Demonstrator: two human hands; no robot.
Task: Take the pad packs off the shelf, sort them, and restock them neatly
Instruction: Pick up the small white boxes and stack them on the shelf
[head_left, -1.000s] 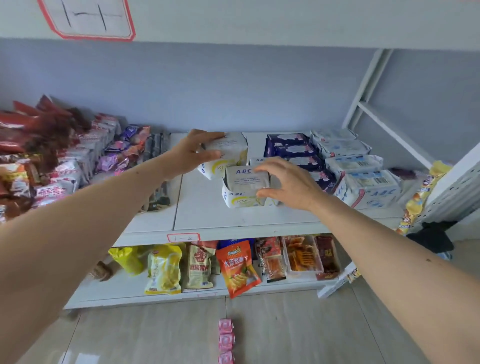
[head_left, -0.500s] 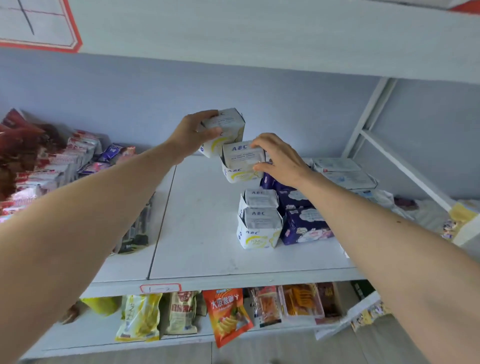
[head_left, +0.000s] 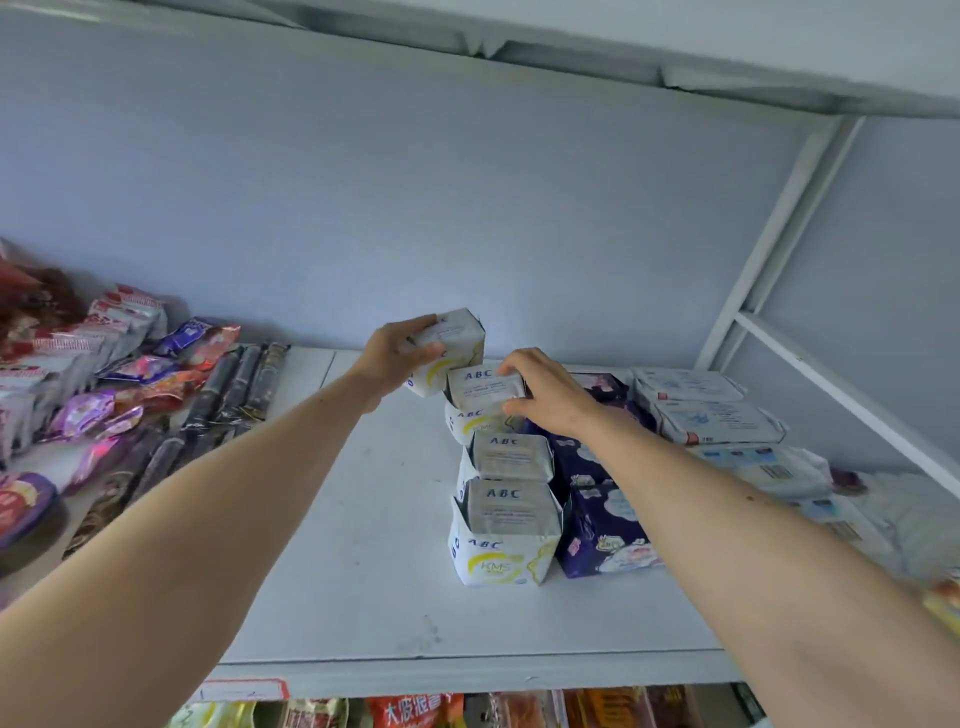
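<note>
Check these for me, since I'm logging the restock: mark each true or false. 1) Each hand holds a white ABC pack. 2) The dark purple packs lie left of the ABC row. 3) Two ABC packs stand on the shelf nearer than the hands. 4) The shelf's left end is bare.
1) True: the left hand grips one ABC pack, the right hand another.
2) False: the dark purple packs lie right of it.
3) True: two stand there.
4) False: snack packets lie on the shelf.
</note>
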